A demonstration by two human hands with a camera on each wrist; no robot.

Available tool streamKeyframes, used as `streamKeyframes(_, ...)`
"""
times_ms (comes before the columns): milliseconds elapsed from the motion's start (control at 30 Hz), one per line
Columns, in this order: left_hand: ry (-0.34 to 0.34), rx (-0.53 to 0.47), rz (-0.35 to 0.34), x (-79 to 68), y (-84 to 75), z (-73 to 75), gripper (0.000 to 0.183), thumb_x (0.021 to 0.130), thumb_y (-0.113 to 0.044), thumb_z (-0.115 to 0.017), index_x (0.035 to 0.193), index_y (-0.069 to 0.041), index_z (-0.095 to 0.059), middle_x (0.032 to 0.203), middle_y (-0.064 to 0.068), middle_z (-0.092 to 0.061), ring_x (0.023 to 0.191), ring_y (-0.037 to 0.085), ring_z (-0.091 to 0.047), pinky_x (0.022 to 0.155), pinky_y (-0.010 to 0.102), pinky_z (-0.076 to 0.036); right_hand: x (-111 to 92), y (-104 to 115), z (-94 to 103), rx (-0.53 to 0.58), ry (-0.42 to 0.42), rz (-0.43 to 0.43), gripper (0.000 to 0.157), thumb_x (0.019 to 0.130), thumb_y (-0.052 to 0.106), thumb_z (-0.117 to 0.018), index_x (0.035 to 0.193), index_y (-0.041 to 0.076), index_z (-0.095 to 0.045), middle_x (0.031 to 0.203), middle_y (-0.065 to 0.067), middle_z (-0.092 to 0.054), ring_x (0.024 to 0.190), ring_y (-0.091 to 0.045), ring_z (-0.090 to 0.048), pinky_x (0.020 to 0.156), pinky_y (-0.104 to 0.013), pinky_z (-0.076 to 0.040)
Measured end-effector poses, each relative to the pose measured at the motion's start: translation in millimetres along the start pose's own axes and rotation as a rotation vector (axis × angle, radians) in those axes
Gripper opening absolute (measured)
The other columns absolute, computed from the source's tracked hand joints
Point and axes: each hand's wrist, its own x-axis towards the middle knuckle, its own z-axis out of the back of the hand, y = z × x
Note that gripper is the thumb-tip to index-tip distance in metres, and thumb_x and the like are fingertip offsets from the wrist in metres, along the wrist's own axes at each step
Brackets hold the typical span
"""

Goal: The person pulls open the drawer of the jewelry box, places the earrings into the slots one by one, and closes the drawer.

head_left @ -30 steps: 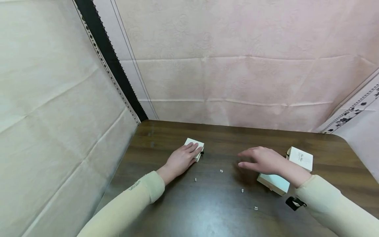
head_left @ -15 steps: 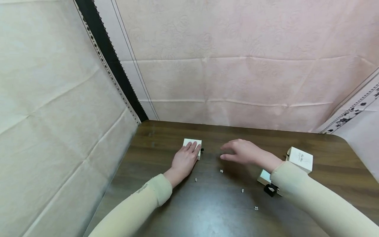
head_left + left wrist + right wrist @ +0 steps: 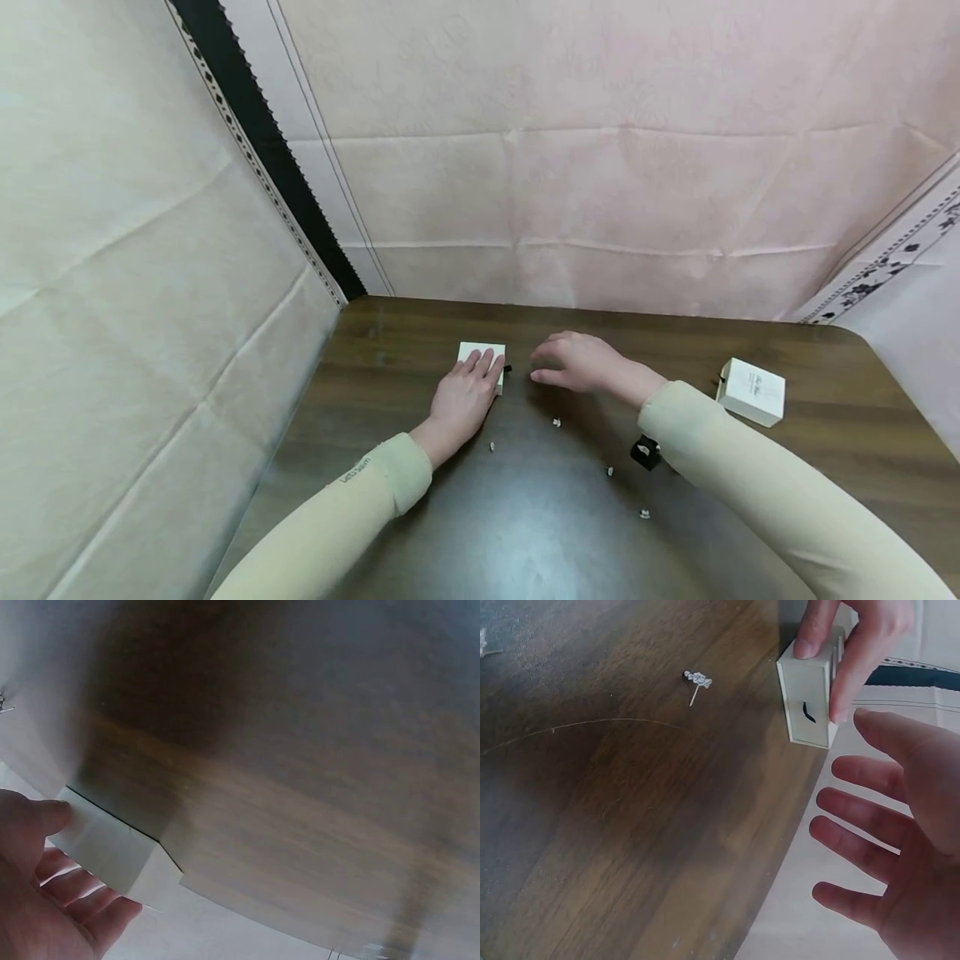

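My left hand (image 3: 459,402) holds a small white drawer-style box (image 3: 480,347) at the left back of the table. In the left wrist view the thumb presses one side of the box (image 3: 112,847) and the fingers lie across another face. A short black pull tab (image 3: 808,712) sticks out of its end face in the right wrist view. My right hand (image 3: 576,363) hovers just right of that end, fingers spread and relaxed, holding nothing. Between the hands and the near side lie several small silver earrings (image 3: 557,422); one earring (image 3: 697,679) shows a clustered head and thin post.
Another white box (image 3: 753,392), with print on its lid, stands at the right back. My right sleeve (image 3: 720,442) covers the pale green box beside it. A light cloth wall (image 3: 600,192) rises behind the brown table (image 3: 420,321).
My right hand has moved left, from near the right-hand boxes toward the box under my left hand. The left hand has turned that box slightly and shifted it a little left.
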Motion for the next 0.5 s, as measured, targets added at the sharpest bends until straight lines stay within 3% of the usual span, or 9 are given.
streamKeyframes(267,0.020,0.008,-0.008,0.9,0.5,-0.3,0.049,0.106,-0.030,-0.070,0.151,-0.012,-0.063,0.152,0.011,-0.062,0.138,0.028,-0.062,0.106,0.043,-0.057,11.7,5.5,-3.6,-0.024,0.004,-0.001,0.037,0.103,0.034,-0.071,0.127,0.007,-0.077,0.132,-0.013,-0.074,0.133,-0.039,-0.062,0.110,-0.058,-0.050)
streamKeyframes(500,0.073,0.024,-0.006,1.4,0.4,2.4,0.052,0.107,-0.031,-0.068,0.155,-0.013,-0.059,0.156,0.010,-0.059,0.142,0.027,-0.058,0.109,0.042,-0.055,22.1,7.9,-9.8,-0.040,-0.009,0.010,0.034,0.103,0.033,-0.072,0.125,0.007,-0.078,0.128,-0.013,-0.074,0.125,-0.037,-0.066,0.109,-0.056,-0.051)
